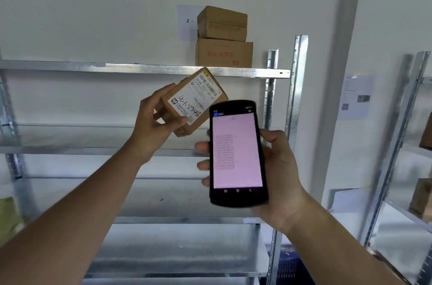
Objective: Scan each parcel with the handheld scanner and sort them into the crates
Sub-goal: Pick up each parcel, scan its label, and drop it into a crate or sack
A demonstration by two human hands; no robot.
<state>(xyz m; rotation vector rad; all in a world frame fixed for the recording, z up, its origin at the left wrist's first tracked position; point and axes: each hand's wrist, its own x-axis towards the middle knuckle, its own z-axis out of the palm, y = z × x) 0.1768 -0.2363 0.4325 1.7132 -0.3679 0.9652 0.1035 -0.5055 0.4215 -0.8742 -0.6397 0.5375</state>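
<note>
Your left hand (155, 118) has its fingers (163, 90) curled round a small brown cardboard parcel with a white shipping label (195, 102), thumb pinned on the label's lower corner. The parcel is held up in the air, tilted, label facing you, in front of the top shelf edge. Your right hand (278, 167) wraps its fingers round a black handheld scanner with a lit pinkish screen (237, 153), held upright just below and right of the parcel, overlapping its lower right corner in view.

Progress: looks like the scan step for this parcel. The screen shows a list of lines, too blurred to read, so I can't tell if the scan registered. Sorting is still left for this one.

Around you: a galvanised steel shelving rack (145, 69) right behind both hands, with two stacked brown cardboard boxes (223, 38) on its top shelf. A blue plastic crate (289, 266) is partly visible low down, beyond the rack post. A second rack (402, 121) on the right carries more boxes. The rack's upright post stands between your hands and the crate.
</note>
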